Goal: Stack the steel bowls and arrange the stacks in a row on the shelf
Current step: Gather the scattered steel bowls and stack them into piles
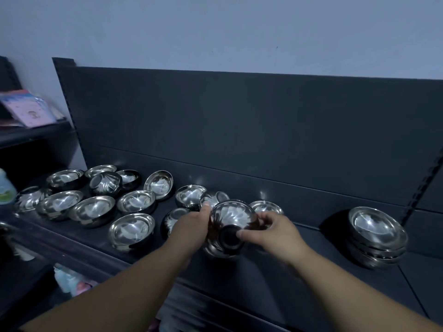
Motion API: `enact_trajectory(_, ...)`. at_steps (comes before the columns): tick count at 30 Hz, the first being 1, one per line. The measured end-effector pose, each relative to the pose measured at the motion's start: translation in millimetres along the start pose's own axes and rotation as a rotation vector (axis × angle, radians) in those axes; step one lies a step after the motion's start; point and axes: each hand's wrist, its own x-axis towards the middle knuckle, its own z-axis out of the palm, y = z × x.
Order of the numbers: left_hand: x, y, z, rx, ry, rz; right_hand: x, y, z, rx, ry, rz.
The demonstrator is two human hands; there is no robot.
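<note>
Both my hands hold a steel bowl (pixel 230 216) above the dark shelf (pixel 299 264), tilted so its base faces me. My left hand (pixel 191 228) grips its left side, thumb over the rim. My right hand (pixel 271 230) holds the right side, with a finger on the base ring. Under it sits another bowl (pixel 223 250), mostly hidden. A finished stack of bowls (pixel 377 236) stands on the shelf at the right. Several loose bowls (pixel 131 230) lie scattered on the left half, some upright, some tipped on their sides.
The shelf's dark back panel (pixel 263 128) rises close behind the bowls. Bare shelf lies between my hands and the right stack. A neighbouring shelf at far left holds pink packets (pixel 28 109) and a bottle (pixel 6 188). Pale packages (pixel 72 281) lie on a lower shelf.
</note>
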Motion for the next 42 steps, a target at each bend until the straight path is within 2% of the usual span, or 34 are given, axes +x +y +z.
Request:
enact_trajectory(3, 11.1, 0.4, -2.8, -0.334, -0.025, -0.150, 0.7, -8.5, 2.8, -0.033, 0.040, -0.092)
enact_trajectory(4, 23.8, -2.0, -8.8, -0.394, -0.083, -0.199, 7.3, -12.2, 12.2, -0.066, 0.084, -0.133)
enact_trajectory(7, 42.7, -4.0, -16.1, -0.479, -0.213, -0.238, 5.4, -9.1, 25.1, -0.136, 0.112, -0.299)
enact_trajectory(9, 56.3, -5.6, -27.4, -0.468, -0.343, -0.237, 12.7, -5.3, 37.4, -0.172, 0.167, -0.322)
enact_trajectory(12, 57.1, -8.7, -23.1, -0.461, -0.372, -0.260, 11.6, 6.6, 34.1, -0.220, 0.143, -0.334)
enact_trajectory(15, 57.8, -20.7, -17.5, -0.386, -0.321, -0.227, 11.8, 18.7, 36.0, -0.190, 0.075, -0.262)
enact_trajectory(18, 55.8, -28.9, -13.7, -0.239, -0.213, -0.102, 12.8, 27.7, 34.7, -0.207, 0.051, -0.208)
enact_trajectory(21, 57.3, -34.7, -14.3, 0.036, -0.127, 0.087, 23.2, 35.7, 32.0, -0.190, 0.166, 0.010)
enact_trajectory(24, 61.2, -41.4, -11.4, 0.132, -0.131, 0.204, 35.0, 44.5, 25.9, -0.178, 0.266, 0.223)
enact_trajectory(29, 62.8, -55.9, -1.8, 0.233, -0.123, 0.221, 56.5, 54.2, 23.6, 0.030, 0.403, 0.475)
enact_trajectory(33, 65.3, -65.8, 2.7, 0.279, -0.160, 0.248, 75.8, 64.7, 24.8, 0.250, 0.393, 0.608)
enact_trajectory(38, 68.1, -70.4, 9.8, 0.200, -0.215, 0.108, 88.4, 67.7, 19.9, 0.483, 0.306, 0.635)
enact_trajectory(42, 70.0, -64.0, 16.6, 0.138, -0.212, 0.029, 94.7, 74.5, 13.4, 0.529, 0.310, 0.652)
